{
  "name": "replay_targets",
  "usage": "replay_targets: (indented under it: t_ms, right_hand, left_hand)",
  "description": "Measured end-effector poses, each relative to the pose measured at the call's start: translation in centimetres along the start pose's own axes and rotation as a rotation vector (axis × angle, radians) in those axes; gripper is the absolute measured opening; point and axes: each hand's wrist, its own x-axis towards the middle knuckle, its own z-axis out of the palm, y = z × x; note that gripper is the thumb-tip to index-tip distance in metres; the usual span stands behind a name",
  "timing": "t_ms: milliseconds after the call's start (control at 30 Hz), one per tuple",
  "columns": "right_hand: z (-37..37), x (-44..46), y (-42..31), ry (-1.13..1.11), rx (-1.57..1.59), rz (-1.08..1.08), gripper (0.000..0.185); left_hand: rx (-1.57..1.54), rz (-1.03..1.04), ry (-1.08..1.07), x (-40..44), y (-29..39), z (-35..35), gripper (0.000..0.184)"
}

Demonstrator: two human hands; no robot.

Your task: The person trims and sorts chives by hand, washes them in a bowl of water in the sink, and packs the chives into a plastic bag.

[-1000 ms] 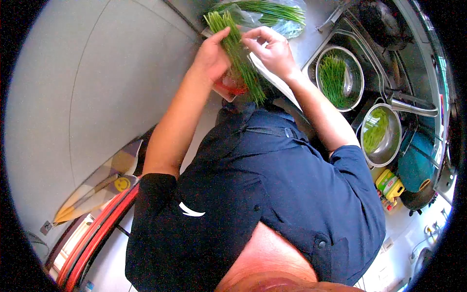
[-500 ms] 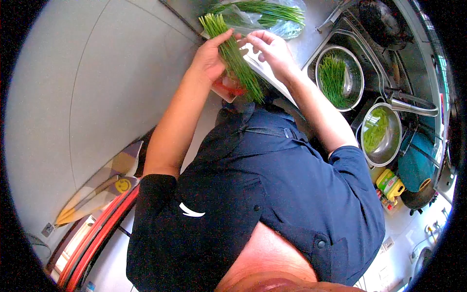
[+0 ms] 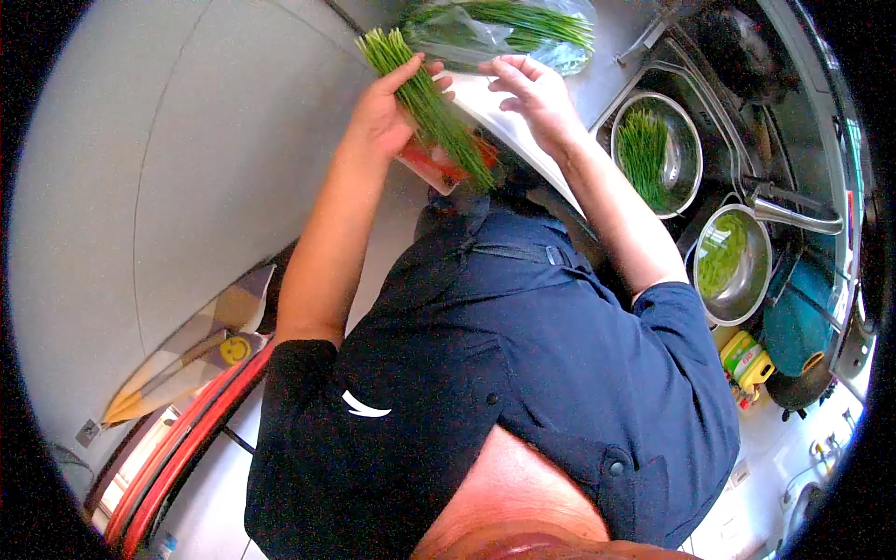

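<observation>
A bundle of long thin green stalks (image 3: 439,117) lies slantwise in my left hand (image 3: 385,114), its pale ends at the upper left, the thumb across it. My right hand (image 3: 535,91) is apart from the bundle to the right, thumb and index finger pinched together; anything between them is too small to make out. Just above the hands, a clear plastic bag (image 3: 560,58) holds more green stalks (image 3: 523,21). Beneath the bundle sits a container with red on it (image 3: 432,170), partly covered.
On the right, the sink (image 3: 611,107) holds a steel colander (image 3: 693,140) with green stalks. Near the faucet (image 3: 793,213) stands a steel bowl (image 3: 761,285) with pale green pieces. A teal item (image 3: 798,313) and a yellow package (image 3: 747,359) are farther down the right.
My left hand has moved left with the bundle, away from the bag. My right hand has drawn apart from the stalks, leaving a wider gap.
</observation>
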Motion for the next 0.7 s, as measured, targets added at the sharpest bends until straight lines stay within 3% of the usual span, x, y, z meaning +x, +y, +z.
replay_targets:
  t_ms: [267,467,667,700]
  right_hand:
    - [0.3,0.1,-0.8,-0.025,0.329,0.021,0.022]
    - [-0.9,0.2,-0.8,-0.031,0.371,-0.006,0.021]
    - [-0.9,-0.3,-0.4,-0.054,0.127,-0.021,0.023]
    - [-1.1,0.3,0.8,-0.085,-0.063,-0.054,0.021]
  left_hand:
    - [-0.018,0.016,0.021,-0.4,0.1,-1.8,0.027]
    - [-0.001,0.055,0.105,-1.2,0.8,-3.4,0.026]
    - [0.066,0.117,0.194,-4.0,2.0,-3.9,0.029]
    - [0.063,0.121,0.199,-4.5,2.2,-3.6,0.029]
